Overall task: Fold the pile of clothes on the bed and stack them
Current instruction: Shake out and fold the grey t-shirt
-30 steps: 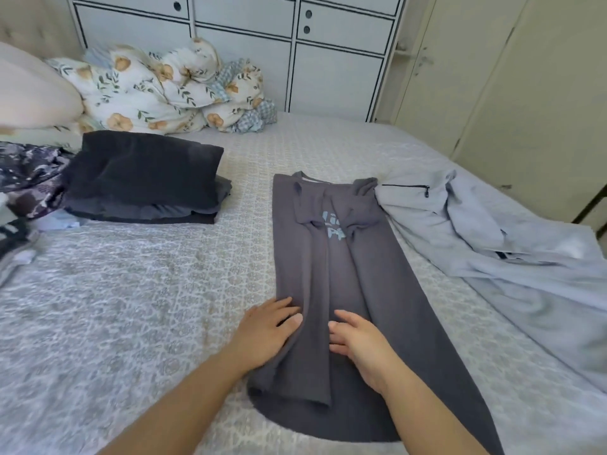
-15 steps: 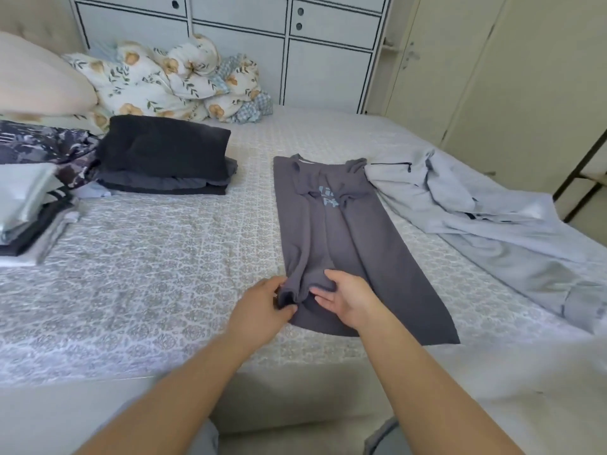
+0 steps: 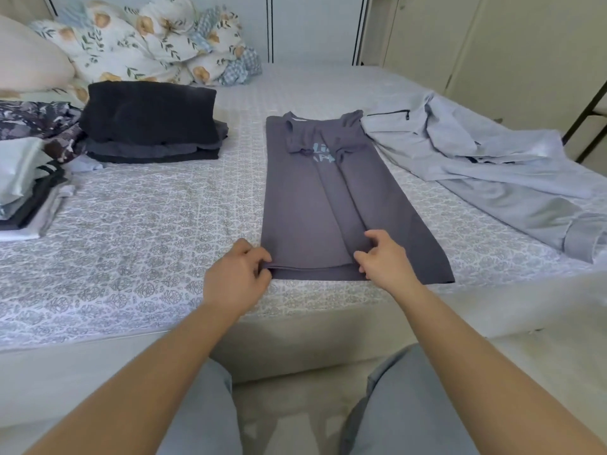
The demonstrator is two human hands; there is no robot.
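Note:
A grey T-shirt [image 3: 315, 205] lies lengthwise on the bed [image 3: 138, 244], its sides and sleeves folded inward, collar at the far end. My left hand [image 3: 236, 277] pinches the shirt's near left corner at the hem. My right hand [image 3: 384, 257] pinches the hem a little right of the middle, where the folded flap ends. A stack of folded dark clothes [image 3: 151, 129] sits at the back left. An unfolded light grey garment [image 3: 486, 165] is spread out on the right.
A second stack of folded clothes [image 3: 26, 192] lies at the far left beside a dark patterned garment [image 3: 36, 123]. A floral duvet [image 3: 147, 41] and a pillow [image 3: 29, 60] are at the head. Cupboards [image 3: 492, 44] stand behind. The bed's front edge is just below my hands.
My hands have moved apart along the hem, from bunching the fabric together to gripping it at two points. The shirt's bottom now lies flat and straight. My view has drawn back and tilted down.

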